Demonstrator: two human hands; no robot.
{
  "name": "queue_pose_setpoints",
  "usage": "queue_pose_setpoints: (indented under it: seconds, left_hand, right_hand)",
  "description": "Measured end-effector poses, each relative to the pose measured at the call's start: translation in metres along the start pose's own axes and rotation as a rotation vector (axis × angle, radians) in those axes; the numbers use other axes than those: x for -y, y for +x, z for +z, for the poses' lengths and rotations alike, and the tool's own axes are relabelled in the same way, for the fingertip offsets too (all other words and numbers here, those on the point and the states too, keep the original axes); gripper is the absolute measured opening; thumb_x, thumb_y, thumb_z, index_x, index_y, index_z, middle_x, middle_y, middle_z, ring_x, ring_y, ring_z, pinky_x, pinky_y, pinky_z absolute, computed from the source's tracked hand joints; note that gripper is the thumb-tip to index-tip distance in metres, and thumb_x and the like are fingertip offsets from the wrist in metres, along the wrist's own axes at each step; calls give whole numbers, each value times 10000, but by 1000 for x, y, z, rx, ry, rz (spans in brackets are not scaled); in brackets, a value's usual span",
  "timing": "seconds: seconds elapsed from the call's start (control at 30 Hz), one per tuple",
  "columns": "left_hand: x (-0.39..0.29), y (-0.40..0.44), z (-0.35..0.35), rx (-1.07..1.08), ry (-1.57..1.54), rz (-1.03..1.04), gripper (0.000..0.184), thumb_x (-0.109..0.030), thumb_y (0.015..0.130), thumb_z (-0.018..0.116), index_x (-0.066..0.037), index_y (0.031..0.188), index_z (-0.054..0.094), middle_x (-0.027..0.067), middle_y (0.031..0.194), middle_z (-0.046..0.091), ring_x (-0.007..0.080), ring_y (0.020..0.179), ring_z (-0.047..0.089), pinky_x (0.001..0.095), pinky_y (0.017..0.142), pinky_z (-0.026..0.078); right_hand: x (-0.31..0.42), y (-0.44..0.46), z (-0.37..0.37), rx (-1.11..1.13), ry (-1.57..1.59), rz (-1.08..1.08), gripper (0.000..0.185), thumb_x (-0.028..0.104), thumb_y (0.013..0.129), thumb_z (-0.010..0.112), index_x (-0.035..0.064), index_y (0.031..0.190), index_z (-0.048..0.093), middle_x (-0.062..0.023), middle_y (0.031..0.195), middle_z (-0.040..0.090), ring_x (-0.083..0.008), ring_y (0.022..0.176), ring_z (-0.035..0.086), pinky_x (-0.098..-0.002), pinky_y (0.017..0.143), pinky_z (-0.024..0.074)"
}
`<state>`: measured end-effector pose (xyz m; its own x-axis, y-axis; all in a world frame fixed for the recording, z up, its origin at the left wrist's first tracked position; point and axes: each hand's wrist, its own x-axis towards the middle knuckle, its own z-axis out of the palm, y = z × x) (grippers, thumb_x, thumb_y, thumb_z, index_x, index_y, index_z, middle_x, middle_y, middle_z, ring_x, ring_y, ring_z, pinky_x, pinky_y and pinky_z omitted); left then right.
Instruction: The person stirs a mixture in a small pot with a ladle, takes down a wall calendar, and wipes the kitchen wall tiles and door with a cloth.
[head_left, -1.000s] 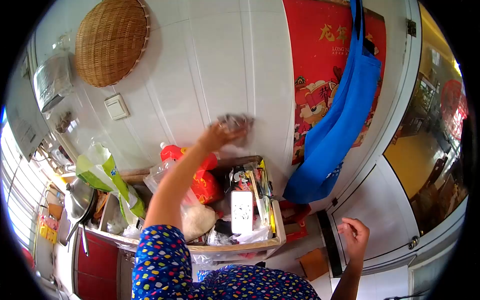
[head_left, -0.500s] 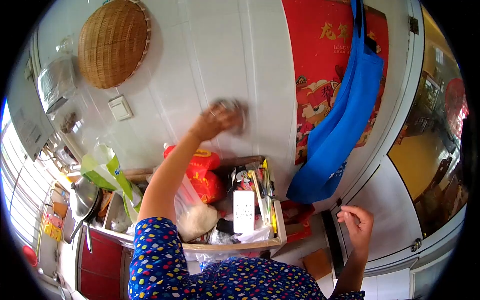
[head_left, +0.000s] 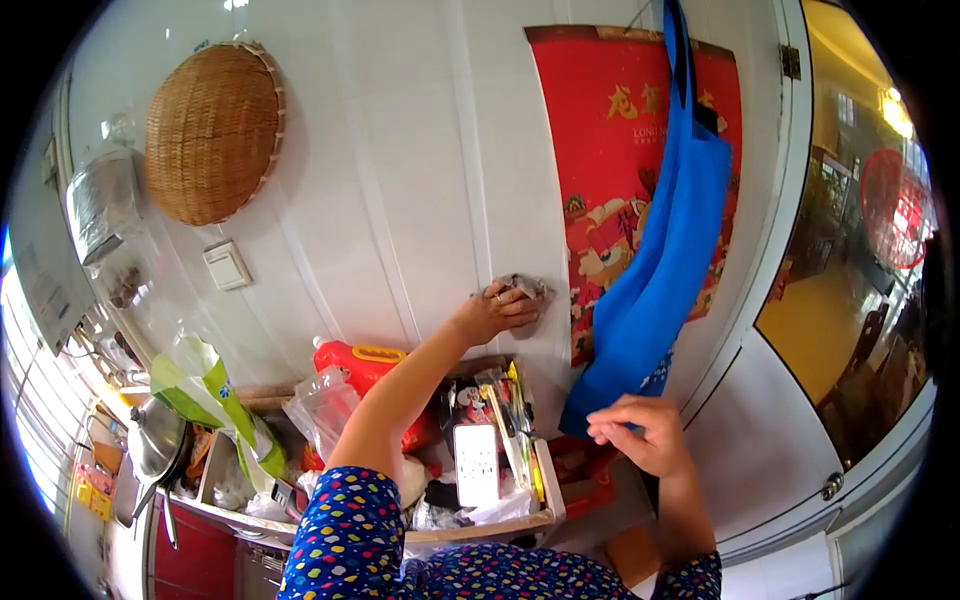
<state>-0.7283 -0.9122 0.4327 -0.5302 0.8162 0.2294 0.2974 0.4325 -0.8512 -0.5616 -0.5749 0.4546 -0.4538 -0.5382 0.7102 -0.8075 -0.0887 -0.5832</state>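
My left hand [head_left: 488,314] presses a crumpled grey cloth [head_left: 527,288] against the white wall panels [head_left: 420,160], its fingers bent over the cloth. A ring shows on one finger. Just right of the cloth hangs a red calendar poster [head_left: 590,130] with gold characters, partly covered by a long blue cloth bag [head_left: 650,260]. My right hand [head_left: 642,432] is raised in front of the bag's lower end, holding nothing, with loosely bent fingers and the thumb apart. Whether it touches the bag I cannot tell.
Below my left arm, a cluttered open box [head_left: 545,490] holds a white phone [head_left: 477,465], plastic bags and sticks. A red jug [head_left: 340,360] stands behind it. A woven basket [head_left: 215,135] and a light switch [head_left: 228,266] are on the wall; a door [head_left: 760,430] stands right.
My left hand has moved right and down along the wall with the cloth, closer to the poster. My right hand has come up and left toward the blue bag. The view has shifted.
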Motion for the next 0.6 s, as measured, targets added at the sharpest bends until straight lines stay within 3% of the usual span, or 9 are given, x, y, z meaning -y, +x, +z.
queue_pose_setpoints:
  seconds: [0.03, 0.1, 0.17, 0.3, 0.33, 0.4, 0.53, 0.6]
  left_hand:
    - [12, -2, -12, -33, 19, -3, 467, -301, 840, 524, -357, 1303, 495, -90, 1423, 360, 195, 1267, 348, 464, 1096, 257]
    - [56, 0, -40, -249, 222, -211, 493, -287, 817, 576, -343, 1300, 492, -74, 1429, 355, 221, 1261, 354, 485, 1060, 300]
    - [124, 17, -79, -378, 134, -486, 533, -277, 795, 621, -312, 1311, 488, -29, 1442, 354, 264, 1241, 370, 518, 1029, 324]
    - [230, 1, -141, -591, 188, -917, 503, -326, 858, 572, -262, 1344, 459, 59, 1453, 350, 349, 1330, 293, 630, 1014, 253]
    - [228, -14, -139, -590, 200, -930, 503, -326, 858, 572, -262, 1344, 459, 59, 1453, 350, 349, 1330, 293, 630, 1014, 253]
    - [203, -51, -126, -585, 174, -1172, 518, -297, 885, 537, -248, 1387, 420, 94, 1477, 310, 380, 1381, 208, 648, 1030, 208]
    - [101, -103, -57, -488, 101, -1316, 609, -298, 843, 573, -202, 1415, 387, 173, 1507, 201, 463, 1384, 122, 702, 995, 171]
    - [74, -108, -56, -248, 6, -995, 617, -340, 805, 627, -262, 1383, 424, 115, 1491, 264, 422, 1397, 130, 692, 998, 191]
  right_hand:
    - [1, -4, -7, 7, -3, -19, 140, -30, 842, 604, -17, 957, 683, -111, 800, 686, -144, 679, 665, -252, 599, 516]
    - [-1, -8, -18, -28, -42, 97, 128, -23, 837, 611, -14, 935, 692, -106, 799, 686, -141, 686, 660, -251, 603, 513]
    - [-7, -3, -27, -103, -96, 140, 116, -17, 834, 615, -9, 915, 698, -99, 783, 681, -141, 674, 650, -248, 604, 505]
    - [-4, 35, -35, -151, -246, 73, 118, -34, 822, 609, -6, 902, 692, -105, 861, 667, -160, 767, 642, -257, 663, 500]
    - [-2, 46, -38, -138, -246, 62, 118, -34, 822, 609, -6, 902, 692, -105, 861, 667, -160, 767, 642, -257, 663, 500]
    - [0, 65, -43, -174, -430, -113, 130, -44, 811, 612, 2, 902, 692, -97, 911, 656, -162, 797, 635, -259, 680, 504]
    - [-3, 94, -57, -201, -441, -81, 138, -27, 787, 633, 19, 903, 690, -120, 984, 642, -237, 852, 637, -314, 744, 513]
    - [-17, 118, -61, -201, -572, -169, 155, -3, 780, 643, 34, 924, 688, -120, 1012, 636, -254, 896, 625, -331, 771, 510]
